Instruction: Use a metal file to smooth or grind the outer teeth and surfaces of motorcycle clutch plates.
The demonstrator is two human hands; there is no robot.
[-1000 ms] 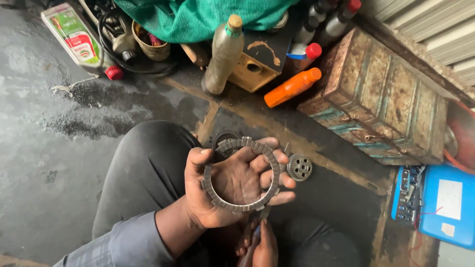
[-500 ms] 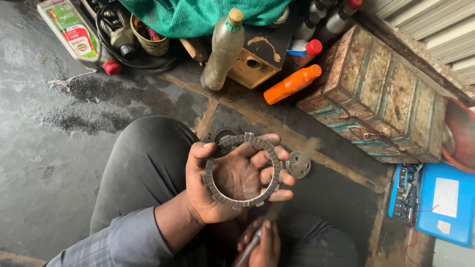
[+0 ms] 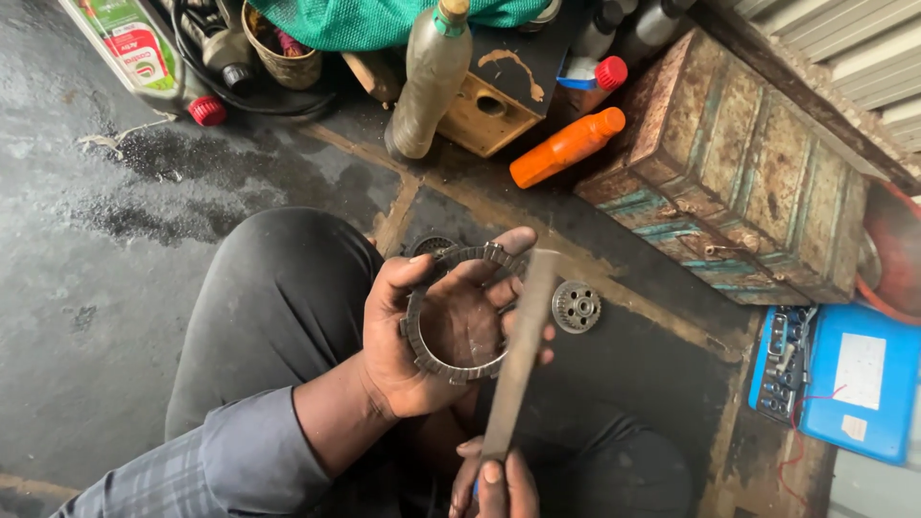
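My left hand (image 3: 432,331) is palm up and holds a grey toothed metal ring (image 3: 418,347), fingers curled around its rim. My right hand (image 3: 494,480), at the bottom edge, grips a long flat metal file (image 3: 521,350) that slants up across the ring's right side. A small round gear (image 3: 577,306) lies on the dark floor just right of the ring. Part of another toothed ring (image 3: 434,245) shows on the floor behind my left hand. My knee in dark trousers (image 3: 278,307) is below the hands.
A rusty metal box (image 3: 748,182) stands at the right. An orange bottle (image 3: 566,147), a grimy plastic bottle (image 3: 430,82), a small wooden box (image 3: 491,105) and an oil container (image 3: 134,48) lie at the top. A blue case (image 3: 844,384) sits at the right edge.
My right hand has raised the file from below so it now lies across the ring. The left hand with the ring has stayed about where it was.
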